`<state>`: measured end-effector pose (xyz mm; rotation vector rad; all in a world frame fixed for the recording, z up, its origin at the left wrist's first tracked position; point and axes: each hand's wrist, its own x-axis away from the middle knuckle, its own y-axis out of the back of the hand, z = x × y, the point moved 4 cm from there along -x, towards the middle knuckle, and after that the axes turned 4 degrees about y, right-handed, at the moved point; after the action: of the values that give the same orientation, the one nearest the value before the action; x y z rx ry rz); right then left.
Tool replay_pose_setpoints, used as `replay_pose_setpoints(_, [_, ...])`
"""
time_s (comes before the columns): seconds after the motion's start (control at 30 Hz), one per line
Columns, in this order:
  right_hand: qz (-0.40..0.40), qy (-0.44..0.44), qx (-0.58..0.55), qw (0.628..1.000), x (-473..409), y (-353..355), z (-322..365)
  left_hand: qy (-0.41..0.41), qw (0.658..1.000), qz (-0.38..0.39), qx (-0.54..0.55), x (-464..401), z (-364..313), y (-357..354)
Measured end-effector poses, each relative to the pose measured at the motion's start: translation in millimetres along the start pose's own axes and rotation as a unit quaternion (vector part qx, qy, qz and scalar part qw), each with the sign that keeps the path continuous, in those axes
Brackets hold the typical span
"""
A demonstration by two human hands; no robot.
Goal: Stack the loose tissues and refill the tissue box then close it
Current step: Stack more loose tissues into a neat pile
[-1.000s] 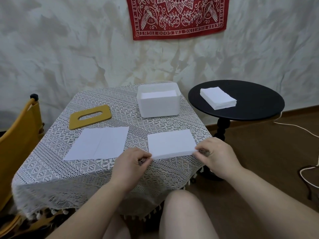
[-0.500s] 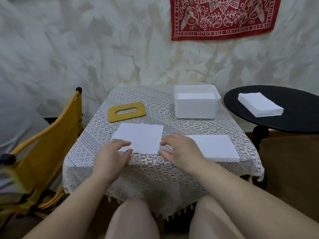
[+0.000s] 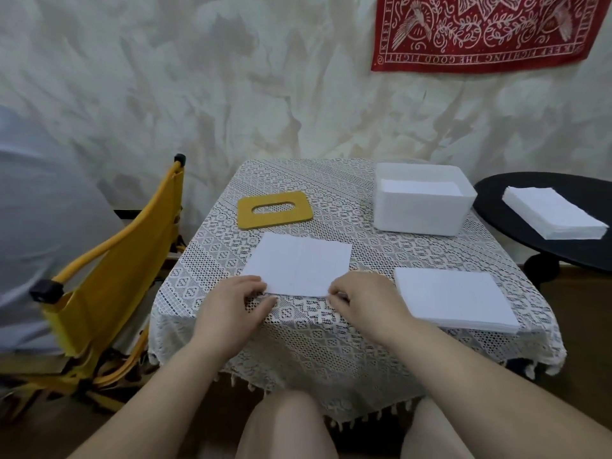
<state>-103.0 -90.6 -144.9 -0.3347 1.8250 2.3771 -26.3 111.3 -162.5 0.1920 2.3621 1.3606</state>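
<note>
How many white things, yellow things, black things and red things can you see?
White: 4: loose tissue, tissue stack, tissue box, second stack.
Yellow: 2: box lid, chair.
Black: 1: round table.
Red: 1: wall cloth.
Total: 8.

A cream lace tablecloth (image 3: pixel 331 332) looked rough and openwork under thin matt paper tissues (image 3: pixel 299 268), a matt yellow lid (image 3: pixel 275 210), and a smooth translucent white plastic box (image 3: pixel 420 210).
</note>
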Motion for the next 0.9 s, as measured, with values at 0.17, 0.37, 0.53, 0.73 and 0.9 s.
replay_pose_setpoints(0.17, [-0.032, -0.018, -0.057, 0.998, 0.6, 4.8, 3.4, 0.004, 0.999, -0.002, 0.033, -0.4, -2.8, 5.2])
replay_pose_setpoints(0.37, [-0.003, 0.033, -0.127, 0.991, 14.1, 7.1, 23.4, -0.041, 0.997, -0.059, 0.009, 7.1, -11.6, 10.5])
replay_pose_setpoints(0.53, [-0.031, -0.024, -0.153, 0.988, 1.5, 15.8, 11.4, 0.129, 0.986, -0.050, 0.089, -1.0, 7.5, 20.7])
replay_pose_setpoints(0.73, [0.018, -0.063, -0.098, 0.993, -16.7, 6.8, 5.5, 0.226, 0.958, -0.004, 0.175, -24.6, 20.2, 24.6])
replay_pose_setpoints(0.9, [0.009, -0.063, -0.081, 0.995, -15.0, 2.2, 4.4, 0.348, 0.822, 0.002, 0.451, -40.5, 25.2, 19.7])
